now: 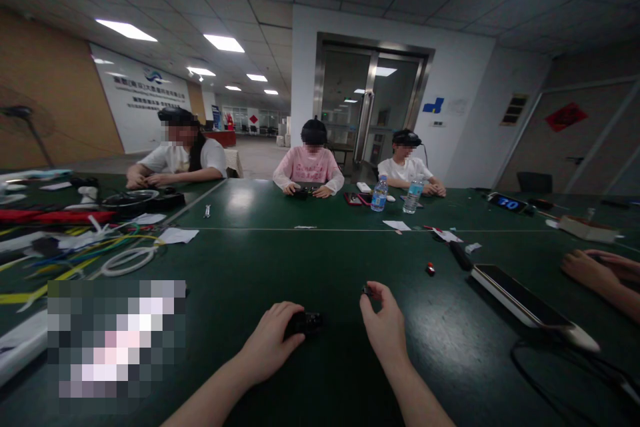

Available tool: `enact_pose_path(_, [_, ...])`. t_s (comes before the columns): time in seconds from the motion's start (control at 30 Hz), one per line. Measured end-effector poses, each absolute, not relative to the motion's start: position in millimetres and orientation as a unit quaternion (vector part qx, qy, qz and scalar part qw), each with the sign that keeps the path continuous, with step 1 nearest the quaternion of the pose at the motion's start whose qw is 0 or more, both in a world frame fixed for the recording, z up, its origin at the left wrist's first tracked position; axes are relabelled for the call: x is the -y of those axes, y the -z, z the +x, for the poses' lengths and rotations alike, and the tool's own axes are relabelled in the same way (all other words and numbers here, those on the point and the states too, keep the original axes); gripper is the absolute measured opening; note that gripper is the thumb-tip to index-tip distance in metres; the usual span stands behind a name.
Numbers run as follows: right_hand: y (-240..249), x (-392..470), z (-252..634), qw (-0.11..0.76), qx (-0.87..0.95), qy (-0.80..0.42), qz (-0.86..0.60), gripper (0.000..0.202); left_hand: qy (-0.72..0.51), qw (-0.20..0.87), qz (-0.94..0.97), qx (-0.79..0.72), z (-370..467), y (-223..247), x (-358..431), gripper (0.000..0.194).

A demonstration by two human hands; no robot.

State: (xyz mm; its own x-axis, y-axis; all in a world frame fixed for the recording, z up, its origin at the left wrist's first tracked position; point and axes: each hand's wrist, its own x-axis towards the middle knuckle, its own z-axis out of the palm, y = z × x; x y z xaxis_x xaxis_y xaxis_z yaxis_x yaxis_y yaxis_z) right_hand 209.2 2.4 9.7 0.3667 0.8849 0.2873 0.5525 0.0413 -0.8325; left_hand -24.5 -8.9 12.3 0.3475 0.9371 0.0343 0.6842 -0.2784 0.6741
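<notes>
My left hand (274,335) rests on the dark green table (350,387), its fingers and thumb closed round a small black box-shaped object (313,321). The object's right end sticks out past my fingertips, and its exact kind is unclear in the dim light. To the right of it, my right hand (386,320) is raised slightly, thumb and forefinger pinching a tiny dark piece (367,290). That piece is too small to name. A gap of bare table lies between my two hands.
Loose cables (127,260) and tools crowd the left side. A slanted tablet-like device (525,297) and a small red item (430,269) are on the right. Water bottles (379,195) stand across the table, where three people sit. Another person's hands (597,277) show at far right.
</notes>
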Motion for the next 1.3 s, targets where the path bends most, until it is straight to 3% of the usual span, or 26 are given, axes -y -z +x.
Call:
enact_pose_path(0.57, [-8, 8, 182, 0.391, 0.661, -0.257, -0.586, 0.027, -0.223, 0.252, 0.785, -0.521, -24, -2, 5, 0.041])
enact_pose_path(0.97, [-13, 14, 161, 0.277, 0.755, -0.24, -0.544, 0.021, -0.212, 0.252, 0.787, -0.522, -22, -6, 6, 0.039])
enact_pose_path(1.3, [-13, 16, 161, 0.272, 0.751, -0.239, -0.551, 0.021, -0.213, 0.248, 0.788, -0.522, -23, -4, 5, 0.039])
